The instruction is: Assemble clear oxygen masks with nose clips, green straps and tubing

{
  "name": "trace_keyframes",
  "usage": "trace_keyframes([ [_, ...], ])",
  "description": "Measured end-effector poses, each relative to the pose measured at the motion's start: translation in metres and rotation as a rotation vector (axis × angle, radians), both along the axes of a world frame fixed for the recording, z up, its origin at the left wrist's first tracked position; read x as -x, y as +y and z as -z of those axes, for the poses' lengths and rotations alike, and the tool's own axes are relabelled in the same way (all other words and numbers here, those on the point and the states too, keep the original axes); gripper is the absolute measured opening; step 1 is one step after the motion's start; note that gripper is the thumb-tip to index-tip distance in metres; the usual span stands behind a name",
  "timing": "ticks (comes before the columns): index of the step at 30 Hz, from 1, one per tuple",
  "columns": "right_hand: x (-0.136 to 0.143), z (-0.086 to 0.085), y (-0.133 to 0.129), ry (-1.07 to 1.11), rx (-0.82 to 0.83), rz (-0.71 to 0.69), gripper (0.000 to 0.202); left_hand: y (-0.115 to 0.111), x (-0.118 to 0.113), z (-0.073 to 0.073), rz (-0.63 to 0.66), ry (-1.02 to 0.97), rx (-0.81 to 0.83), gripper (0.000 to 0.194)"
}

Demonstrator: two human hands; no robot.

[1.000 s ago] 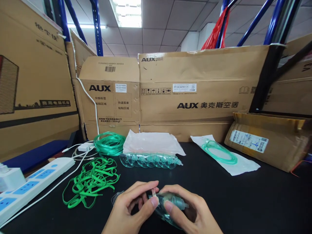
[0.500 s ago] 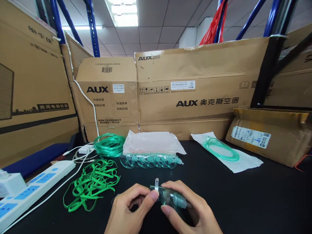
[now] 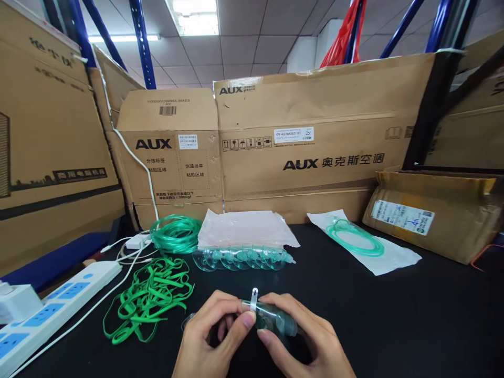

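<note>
Close in front of me, a clear green oxygen mask point(image 3: 275, 321) is held between both hands. My right hand point(image 3: 309, 336) grips its body, fingers over the top and thumb on the near side. A thin metal nose clip point(image 3: 254, 298) with a small hole stands upright at the mask's left edge. My left hand point(image 3: 220, 331) pinches that spot, thumb against the clip's lower end and index finger along the mask's edge. The other left fingers are curled, partly hidden. Beyond the hands, several green masks point(image 3: 244, 259) lie in an overlapping row.
White packets point(image 3: 246, 228) lie behind the masks. Coiled green tubing point(image 3: 175, 234) and a heap of green elastic straps point(image 3: 151, 299) are at left, near a white power strip point(image 3: 59, 310). More tubing rests on a white packet point(image 3: 378, 265) at right, before a cardboard box point(image 3: 433, 215).
My left index finger has come up to lie along the mask's edge by the clip. The mask has turned slightly in my right hand. The view has shifted a little.
</note>
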State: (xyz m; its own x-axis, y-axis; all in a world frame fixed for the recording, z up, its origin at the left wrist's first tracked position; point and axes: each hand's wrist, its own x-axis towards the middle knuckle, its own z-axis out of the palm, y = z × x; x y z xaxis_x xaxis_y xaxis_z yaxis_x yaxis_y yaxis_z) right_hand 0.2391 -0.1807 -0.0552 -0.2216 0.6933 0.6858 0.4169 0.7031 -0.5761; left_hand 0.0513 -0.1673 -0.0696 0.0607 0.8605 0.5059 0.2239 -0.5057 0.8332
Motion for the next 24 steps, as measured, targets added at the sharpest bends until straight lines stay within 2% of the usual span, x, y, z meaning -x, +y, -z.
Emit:
trace_keyframes([
  [4, 0.002, -0.002, -0.002, -0.017, -0.021, 0.000, 0.024, -0.004, -0.005, 0.000, -0.021, -0.054, 0.022, 0.027],
  [10, 0.005, 0.002, -0.004, -0.041, -0.070, 0.009, 0.020, -0.006, -0.007, 0.000, -0.023, -0.022, 0.032, 0.033],
  [17, 0.012, 0.008, -0.002, 0.003, -0.327, 0.061, 0.030, -0.006, -0.001, -0.001, -0.009, 0.023, -0.014, 0.033],
  [20, 0.010, 0.005, -0.005, -0.053, -0.343, 0.080, 0.035, -0.010, -0.007, -0.004, 0.033, -0.080, 0.015, 0.031],
  [24, 0.007, 0.004, -0.007, -0.094, -0.364, 0.075, 0.040, -0.018, -0.022, -0.008, 0.012, -0.273, 0.092, 0.039],
])
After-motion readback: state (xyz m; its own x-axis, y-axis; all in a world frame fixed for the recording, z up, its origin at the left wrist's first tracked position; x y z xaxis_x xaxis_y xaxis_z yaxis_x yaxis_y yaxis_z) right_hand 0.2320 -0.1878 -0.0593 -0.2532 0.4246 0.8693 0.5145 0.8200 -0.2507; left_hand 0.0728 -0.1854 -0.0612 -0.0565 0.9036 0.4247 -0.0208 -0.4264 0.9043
